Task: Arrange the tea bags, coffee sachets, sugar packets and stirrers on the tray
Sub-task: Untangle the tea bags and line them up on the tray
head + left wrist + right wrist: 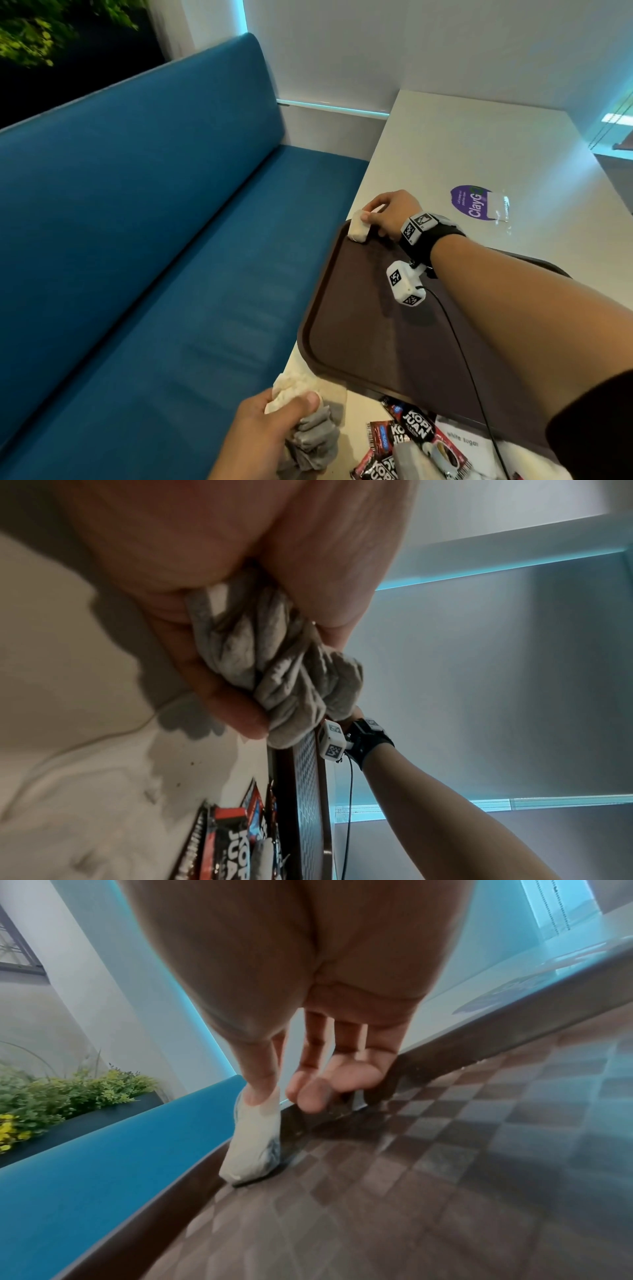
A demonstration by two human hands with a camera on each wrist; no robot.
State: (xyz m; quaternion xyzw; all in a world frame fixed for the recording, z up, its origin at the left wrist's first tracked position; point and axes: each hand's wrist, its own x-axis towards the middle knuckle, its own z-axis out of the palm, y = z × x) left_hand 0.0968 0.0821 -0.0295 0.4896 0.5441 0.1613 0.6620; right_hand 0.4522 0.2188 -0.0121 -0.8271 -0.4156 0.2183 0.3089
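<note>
A dark brown tray [359,329] lies on the pale table [479,144], its checked floor bare. My right hand [376,214] is at the tray's far left corner. Its thumb and forefinger pinch a small white packet [358,230], which stands on edge against the rim [251,1148]; the other fingers [310,1096] hang loose. Near the table's front left edge my left hand [287,409] grips a bunch of crumpled pale grey bags [274,674], tea bags by their look. Red and black coffee sachets [412,428] and a white sugar packet [462,443] lie in front of the tray.
A blue bench seat [154,257] runs along the table's left side, below the tray's left rim. A purple sticker [471,202] and a clear plastic bag [497,207] lie on the table beyond the tray. A cable [462,349] trails from the right wrist camera.
</note>
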